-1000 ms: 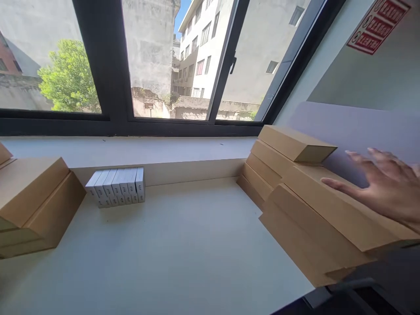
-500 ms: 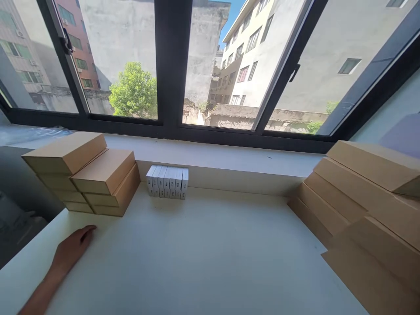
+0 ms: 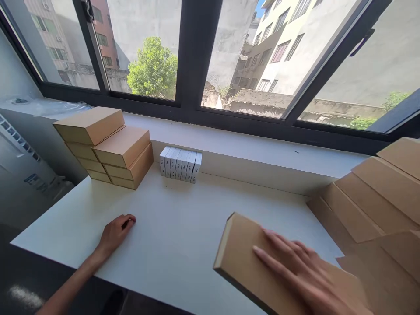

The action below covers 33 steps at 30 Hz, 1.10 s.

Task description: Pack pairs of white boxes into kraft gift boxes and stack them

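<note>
My right hand is laid over a brown cardboard box at the front right, its fingers stretched along the upper face; the thumb side is partly hidden. The box is tilted over the white table, and I cannot tell whether its lower edge touches. On the table's left part rests my left hand, fingers curled in, with nothing visible in them. Beyond it stand stacked cardboard boxes. A row of small white boxes in two layers stands against the sill wall.
At the right, folded cardboard pieces are piled up and reach over the table edge. A white window sill runs along the back, with clear plastic film at its left end. A grey-white appliance stands left of the table.
My right hand has come into view with a cardboard box. My left hand stays curled on the table and appears further right as the view turns and tips down.
</note>
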Motion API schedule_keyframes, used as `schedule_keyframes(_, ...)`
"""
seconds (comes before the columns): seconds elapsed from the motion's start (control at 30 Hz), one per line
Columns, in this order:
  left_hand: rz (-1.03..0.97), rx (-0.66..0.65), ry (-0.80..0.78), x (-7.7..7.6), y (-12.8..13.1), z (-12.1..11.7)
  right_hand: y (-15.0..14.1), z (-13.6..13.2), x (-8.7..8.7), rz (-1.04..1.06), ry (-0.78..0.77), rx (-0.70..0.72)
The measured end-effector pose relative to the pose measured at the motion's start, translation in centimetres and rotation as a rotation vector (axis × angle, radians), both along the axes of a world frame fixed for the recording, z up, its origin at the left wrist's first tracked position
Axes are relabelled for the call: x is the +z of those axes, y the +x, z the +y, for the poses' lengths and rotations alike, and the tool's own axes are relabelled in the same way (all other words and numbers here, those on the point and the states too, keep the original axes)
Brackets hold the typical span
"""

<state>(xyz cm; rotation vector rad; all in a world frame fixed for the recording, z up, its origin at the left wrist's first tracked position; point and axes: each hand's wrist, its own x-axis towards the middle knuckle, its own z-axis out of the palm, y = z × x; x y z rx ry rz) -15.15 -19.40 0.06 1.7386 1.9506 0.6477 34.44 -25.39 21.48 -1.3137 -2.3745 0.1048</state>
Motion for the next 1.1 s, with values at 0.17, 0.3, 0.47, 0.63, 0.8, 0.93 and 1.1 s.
schedule_keyframes(0.17, -0.309, -0.289, -0.085, 2.1, 5.8, -2.9, -9.0, 4.1, -5.8, -0.232, -0.295, 0.393)
schedule_keyframes(0.3, -0.485, -0.297, -0.129, 2.8, 7.6, -4.6, -10.3, 6.0, -8.4, -0.185, -0.221, 0.427)
schedule_keyframes(0.47, -0.576, -0.156, -0.113, 2.4, 8.8, -5.3, -5.7, 4.9, -11.3, 0.23, -0.13, -0.082)
schedule_keyframes(0.63, -0.641, -0.156, -0.184, 3.1, 10.7, -4.2, -3.9, 2.8, -14.2, 0.654, -0.476, -0.454)
schedule_keyframes(0.8, -0.683, -0.176, -0.228, 5.1, 11.6, -3.5, -5.4, 1.1, -14.3, 0.871, -0.852, -0.439)
schedule_keyframes(0.93, -0.778, -0.213, -0.333, 6.7, 11.3, -3.7, -6.1, 1.0, -13.0, 1.014, -1.001, -0.442)
schedule_keyframes(1.1, -0.938, -0.252, -0.448, 7.9, 10.4, -4.6, -5.9, 1.6, -11.5, 1.03, -1.057, -0.404)
